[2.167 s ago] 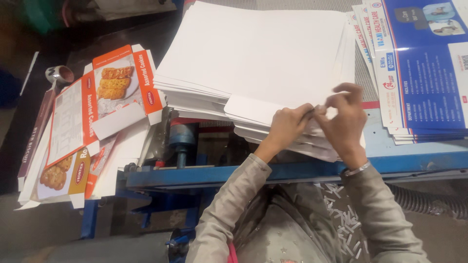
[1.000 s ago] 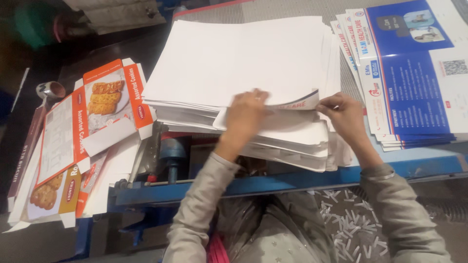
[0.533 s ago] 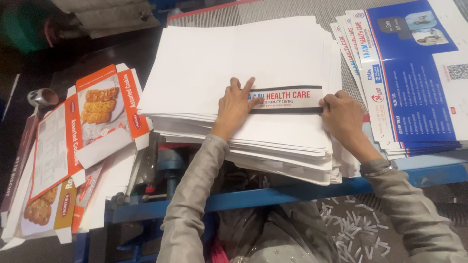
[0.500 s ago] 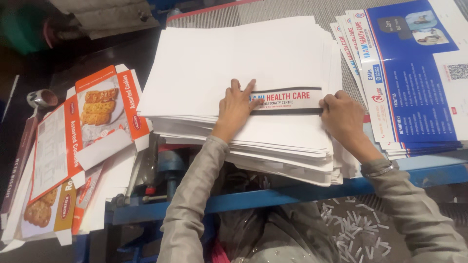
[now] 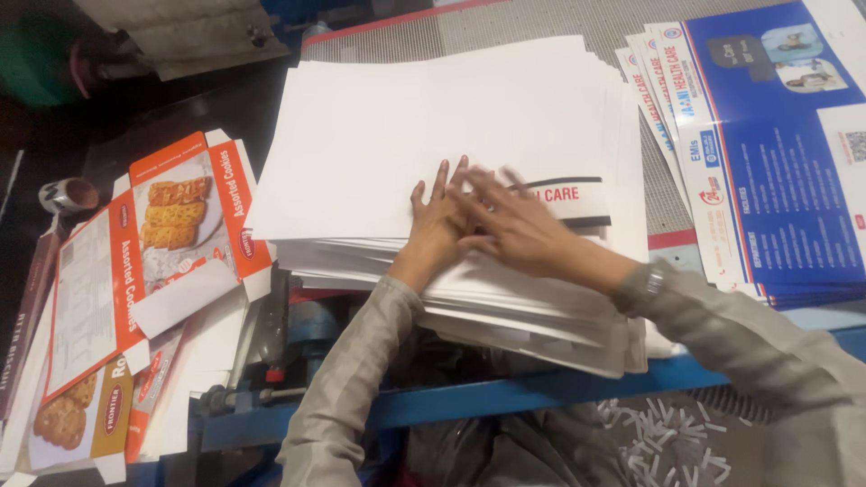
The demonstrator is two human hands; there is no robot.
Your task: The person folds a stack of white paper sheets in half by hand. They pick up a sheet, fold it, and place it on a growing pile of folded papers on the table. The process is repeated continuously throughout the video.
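**Both palms flat on a folded flap**

Head view: the left hand (image 5: 436,219) lies flat, fingers spread, on the top sheet (image 5: 424,135) of a tall white stack (image 5: 505,311). The right hand (image 5: 510,225) reaches across beside it, fingers apart and blurred, its fingertips over the left hand's. Neither hand grips anything; both press down on the flap (image 5: 564,197), a printed strip folded up from the sheet's near edge, mostly hidden under the right hand.

The stack sits on a blue bench (image 5: 505,397), just in front of the person, between flattened biscuit cartons (image 5: 158,234) to the left and a pile of blue leaflets (image 5: 776,153) to the right. White offcuts (image 5: 667,442) lie below the bench.

The sheet looks like thin card: light, stiff enough to hold a crease, smooth and likely to slide on the sheets beneath. It would probably be best taken by the near edge or a corner, since pinching mid-sheet could buckle it.

The flap's long axis runs left to right, parallel to the bench edge, with its fold towards the person. The sheet itself also lies wider than deep.
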